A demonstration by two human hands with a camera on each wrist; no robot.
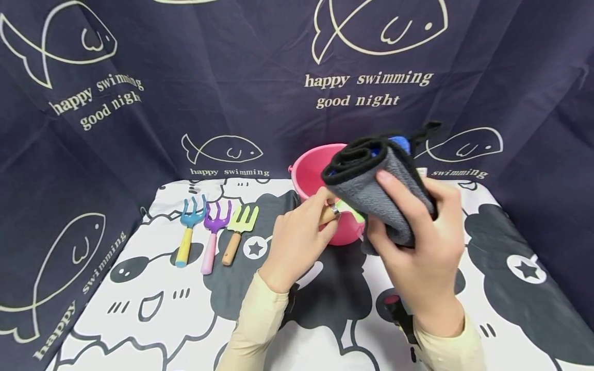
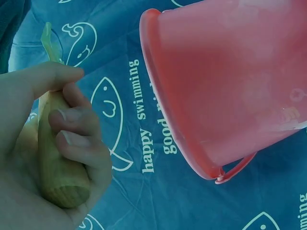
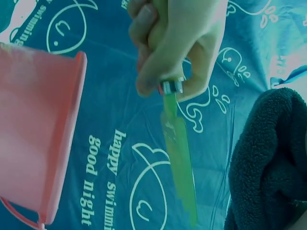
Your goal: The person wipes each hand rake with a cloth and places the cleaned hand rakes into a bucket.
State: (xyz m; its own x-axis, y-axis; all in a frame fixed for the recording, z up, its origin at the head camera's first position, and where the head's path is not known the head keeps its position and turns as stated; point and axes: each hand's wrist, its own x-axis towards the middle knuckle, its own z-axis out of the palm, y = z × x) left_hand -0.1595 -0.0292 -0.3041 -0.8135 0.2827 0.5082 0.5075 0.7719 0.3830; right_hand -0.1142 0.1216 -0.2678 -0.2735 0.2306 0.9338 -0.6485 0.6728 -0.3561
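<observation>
My left hand (image 1: pixel 297 242) grips the wooden handle (image 2: pixel 62 148) of a small garden trowel with a green blade (image 3: pixel 178 153). The serrated edge of that blade shows in the right wrist view; in the head view the towel partly covers it. Higher and to the right, my right hand (image 1: pixel 429 252) holds a rolled grey towel (image 1: pixel 394 190) with black edging and some blue inside. Behind both hands stands a pink bucket (image 1: pixel 349 233), partly hidden by the left hand and towel. The trowel and towel are in front of the bucket, apart from each other in the right wrist view.
On the left of the patterned cloth (image 1: pixel 153 288) lie three small garden forks side by side: a blue one (image 1: pixel 184 245), a purple one (image 1: pixel 210 250) and a light green one (image 1: pixel 233 247). Dark fabric walls (image 1: pixel 260 77) with fish drawings enclose the back and sides.
</observation>
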